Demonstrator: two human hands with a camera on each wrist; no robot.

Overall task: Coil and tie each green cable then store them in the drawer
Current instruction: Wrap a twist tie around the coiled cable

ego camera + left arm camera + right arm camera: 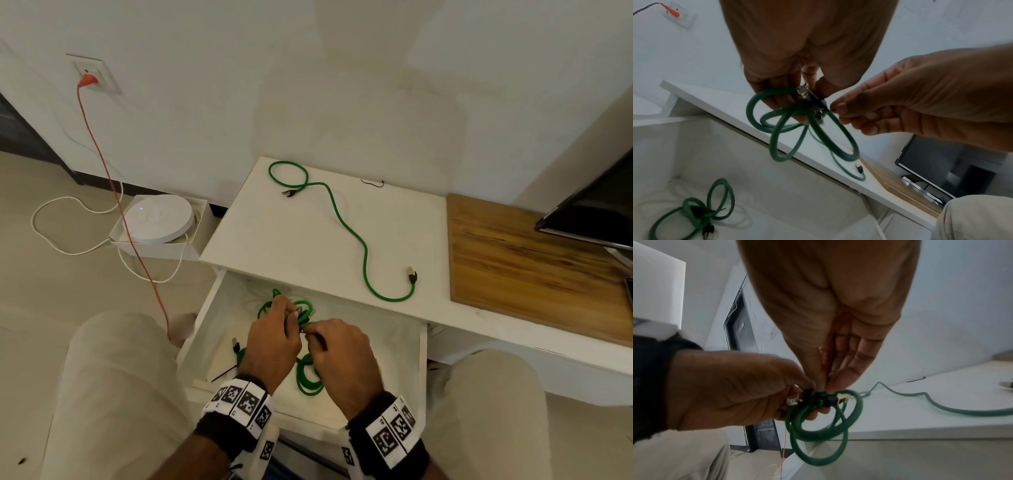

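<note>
Over the open white drawer [205, 318] both hands work on a coiled green cable [302, 310] [780, 159] [818, 462]. My left hand [287, 310] [797, 101] grips the gathered loops and connectors. Beside it my right hand [308, 334] [826, 386] pinches the end of a thin black tie [819, 109] wrapped round the bundle. Another green coil [310, 380] [694, 211] with a black tie lies on the drawer floor, partly hidden by my hands. A loose green cable [363, 247] [962, 410] snakes uncoiled across the white top [274, 233].
A spare black tie [372, 183] lies at the back of the white top. To the right are a wooden board [513, 267] and a dark screen [599, 205]. On the floor at the left sit a white round device [157, 219] and an orange cord [137, 246]. My knees flank the drawer.
</note>
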